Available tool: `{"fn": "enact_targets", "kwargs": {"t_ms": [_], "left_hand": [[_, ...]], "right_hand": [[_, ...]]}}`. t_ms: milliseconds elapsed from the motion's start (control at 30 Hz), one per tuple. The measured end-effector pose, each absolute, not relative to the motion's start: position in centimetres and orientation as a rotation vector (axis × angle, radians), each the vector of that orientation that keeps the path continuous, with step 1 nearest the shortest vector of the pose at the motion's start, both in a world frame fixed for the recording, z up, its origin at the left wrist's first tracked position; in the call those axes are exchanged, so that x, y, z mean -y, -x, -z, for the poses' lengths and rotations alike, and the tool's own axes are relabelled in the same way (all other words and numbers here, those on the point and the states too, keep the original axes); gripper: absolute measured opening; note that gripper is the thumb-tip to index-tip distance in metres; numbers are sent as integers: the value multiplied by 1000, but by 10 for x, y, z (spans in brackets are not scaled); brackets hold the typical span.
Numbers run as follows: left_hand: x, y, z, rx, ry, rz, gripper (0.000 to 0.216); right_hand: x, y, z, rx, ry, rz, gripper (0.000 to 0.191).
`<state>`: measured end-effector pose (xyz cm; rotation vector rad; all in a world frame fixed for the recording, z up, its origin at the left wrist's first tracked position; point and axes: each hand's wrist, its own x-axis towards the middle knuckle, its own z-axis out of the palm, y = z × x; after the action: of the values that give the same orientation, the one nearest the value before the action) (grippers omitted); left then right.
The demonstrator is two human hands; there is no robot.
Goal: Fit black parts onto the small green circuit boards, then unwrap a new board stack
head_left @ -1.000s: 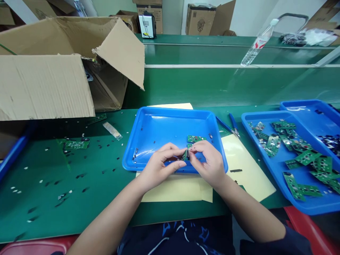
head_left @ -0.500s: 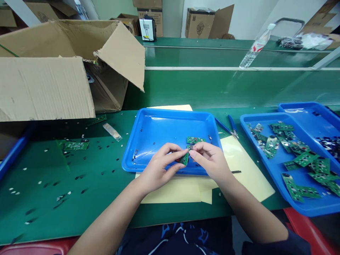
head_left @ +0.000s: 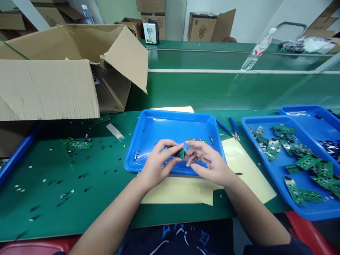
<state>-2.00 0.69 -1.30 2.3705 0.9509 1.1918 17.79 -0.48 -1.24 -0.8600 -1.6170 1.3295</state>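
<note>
My left hand (head_left: 159,162) pinches a small green circuit board (head_left: 180,153) between thumb and fingers, above the near side of a blue tray (head_left: 170,118). Just right of that board, my right hand (head_left: 209,163) has its thumb and fingers apart and nothing visible in them. Its bent fingertips are close to the board's right end; whether they touch it I cannot tell. Another green board (head_left: 197,140) lies in the tray, partly covered by my right hand. Small dark bits are scattered along the tray's floor.
Right of the tray lie blue-handled cutters (head_left: 233,130) and yellow paper (head_left: 244,166). A second blue tray (head_left: 268,177) holds several boards; another tray (head_left: 305,110) holds dark pieces. A large open carton (head_left: 47,88) stands left. A tilted water bottle (head_left: 256,53) leans at the back.
My right thumb and fingers have parted and moved slightly off the board they were touching. My left hand still holds the board, turned a little. The view has shifted slightly.
</note>
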Motion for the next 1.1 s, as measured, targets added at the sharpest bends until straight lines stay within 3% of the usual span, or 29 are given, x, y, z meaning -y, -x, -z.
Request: {"fn": "enact_targets", "kwargs": {"t_ms": [100, 233, 400, 1100], "left_hand": [[-8, 21, 14, -976, -2506, -1239, 38], [-8, 22, 19, -983, -2611, -1247, 37], [-8, 22, 20, -967, -2642, -1266, 34], [-6, 22, 16, -990, -2613, -1253, 38]], "right_hand": [[1, -176, 14, 1355, 867, -1617, 23], [-2, -174, 15, 1126, 906, -1831, 37], [-1, -171, 14, 1120, 991, -1899, 26], [1, -165, 14, 932, 842, -2045, 27]]}}
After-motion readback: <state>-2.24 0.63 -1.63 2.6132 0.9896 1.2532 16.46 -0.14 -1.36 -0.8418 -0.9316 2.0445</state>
